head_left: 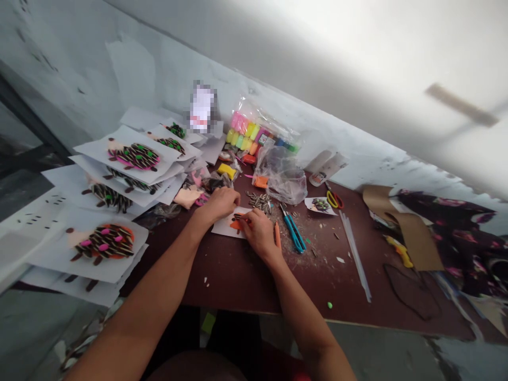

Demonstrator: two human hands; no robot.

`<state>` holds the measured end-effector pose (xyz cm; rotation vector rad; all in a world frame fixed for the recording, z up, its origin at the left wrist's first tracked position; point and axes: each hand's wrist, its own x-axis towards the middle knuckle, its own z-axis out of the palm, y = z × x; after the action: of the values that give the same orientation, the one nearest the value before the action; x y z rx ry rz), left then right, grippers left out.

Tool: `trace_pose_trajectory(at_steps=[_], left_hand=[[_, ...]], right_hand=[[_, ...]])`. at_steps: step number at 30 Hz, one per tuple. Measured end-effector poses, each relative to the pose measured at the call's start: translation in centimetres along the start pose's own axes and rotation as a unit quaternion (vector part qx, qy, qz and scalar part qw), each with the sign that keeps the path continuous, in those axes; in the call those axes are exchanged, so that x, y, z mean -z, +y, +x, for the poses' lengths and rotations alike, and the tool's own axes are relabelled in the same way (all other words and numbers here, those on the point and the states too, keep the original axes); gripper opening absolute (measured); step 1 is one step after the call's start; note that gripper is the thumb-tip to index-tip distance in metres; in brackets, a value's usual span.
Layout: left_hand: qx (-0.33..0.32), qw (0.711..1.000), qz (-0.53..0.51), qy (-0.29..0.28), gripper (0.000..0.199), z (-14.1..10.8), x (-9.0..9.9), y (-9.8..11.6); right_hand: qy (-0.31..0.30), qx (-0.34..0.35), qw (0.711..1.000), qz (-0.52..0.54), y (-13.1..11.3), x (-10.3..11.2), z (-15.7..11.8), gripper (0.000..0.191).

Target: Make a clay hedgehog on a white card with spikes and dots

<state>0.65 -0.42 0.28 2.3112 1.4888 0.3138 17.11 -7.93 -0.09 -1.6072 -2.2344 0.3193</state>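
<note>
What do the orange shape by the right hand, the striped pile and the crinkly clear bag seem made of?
Orange shape: perhaps modelling clay, matte and evenly coloured. Striped pile: probably sunflower seeds with dry husks, given the pointed dark-and-pale grains. Clear bag: thin, glossy plastic, judging by its wrinkles and highlights.

Matt white paper, that's the card (pixel 223 228) at the centre, carrying dull, soft-looking orange clay (pixel 235 224)! Up and to the right, a clear plastic bag (pixel 286 182), crinkled and glossy. Beneath it all, a smooth table (pixel 232 280) with a faint sheen. Over on the right, matt brown cardboard (pixel 421 241), then printed cloth (pixel 448 217), creased; upper left, a patchy, rough-looking wall (pixel 91 63).
</note>
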Motion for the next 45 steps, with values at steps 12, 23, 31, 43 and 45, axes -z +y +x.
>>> trace_pose_trajectory(at_steps=[12, 23, 31, 43, 45], left_hand=[[-0.012, 1.000, 0.008, 0.007, 0.024, 0.1, -0.3, -0.3], [-0.016, 1.000, -0.003, 0.006, 0.023, 0.0, 0.0, -0.3], [-0.012, 1.000, 0.006, 0.007, 0.025, 0.0, -0.1, -0.2], [-0.007, 1.000, 0.008, 0.005, 0.026, 0.1, -0.3, -0.2], [-0.006, 1.000, 0.010, 0.010, 0.026, 0.1, -0.4, -0.2]], right_hand=[[-0.025, -0.007, 0.998, -0.048, -0.5, 0.3, 0.3, 0.014], [0.068, -0.035, 0.997, 0.027, 1.8, 1.3, 0.4, 0.018], [0.034, -0.073, 0.995, -0.050, 3.0, 1.8, 2.6, 0.020], [0.004, -0.049, 0.993, -0.104, 3.1, 0.4, 5.0, 0.016], [0.004, -0.040, 0.993, -0.108, 3.2, 0.3, 5.3, 0.015]])
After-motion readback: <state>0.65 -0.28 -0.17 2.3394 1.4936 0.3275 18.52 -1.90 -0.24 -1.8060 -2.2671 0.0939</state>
